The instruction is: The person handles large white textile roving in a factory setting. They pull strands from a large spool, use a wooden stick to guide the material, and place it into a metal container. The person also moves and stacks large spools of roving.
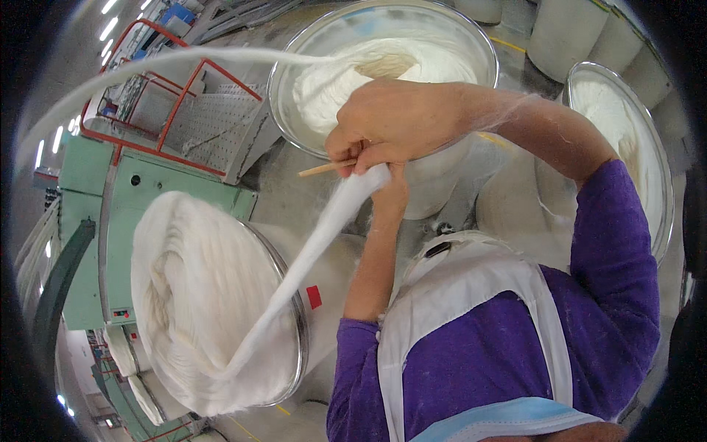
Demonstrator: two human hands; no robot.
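As the right hand (398, 114) bends over the left hand (392, 193), its fingers are closed round a thin, pale wooden stick (315, 171), one end poking out leftward. Left hand mostly hidden beneath; cannot tell whether its fingers are closed. Thick, soft rope of white fibre (313, 243): upper end at the hands, touching the left one, length slanting down leftward to a heaped mass of white fibre coils (184, 295) on a pale cylindrical can (324, 328) with a metal rim. Beyond the hands, a wide, metal-rimmed round tub (449, 29) holds more white fibre; a pale strand (169, 55) runs from it to upper left. Farther left, a green metal cabinet (158, 191) and red tubular railing (180, 103).
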